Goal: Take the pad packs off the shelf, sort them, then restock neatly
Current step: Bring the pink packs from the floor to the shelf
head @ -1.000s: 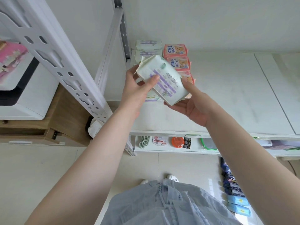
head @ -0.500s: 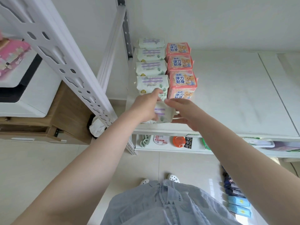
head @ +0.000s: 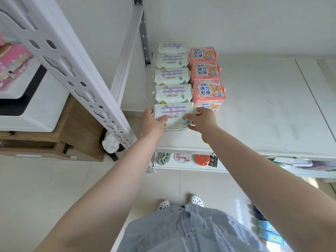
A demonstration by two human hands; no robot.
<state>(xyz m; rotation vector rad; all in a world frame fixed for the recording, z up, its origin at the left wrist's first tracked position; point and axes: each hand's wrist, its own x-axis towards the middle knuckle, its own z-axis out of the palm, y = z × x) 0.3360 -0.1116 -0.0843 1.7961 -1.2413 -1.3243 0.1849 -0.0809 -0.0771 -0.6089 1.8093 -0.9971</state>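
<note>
Head view: left hand [head: 152, 122] and right hand [head: 203, 120], arms outstretched, grip white pack [head: 173, 115].

Place: I am standing in what is looking like a home storage corner.
Shelving: a white metal rack [head: 76, 73] with slotted posts is rising beside me, and its white shelf [head: 263, 110] is carrying pad packs [head: 172, 77] lined up in rows.
Lower shelf: small household odds [head: 201, 158] are lying under it.
Furniture: a wooden cabinet [head: 76, 135] is sitting to my left, bearing a white appliance [head: 32, 110].
Floor: pale glossy tiles [head: 45, 188] are running beneath my slippers [head: 196, 200].
</note>
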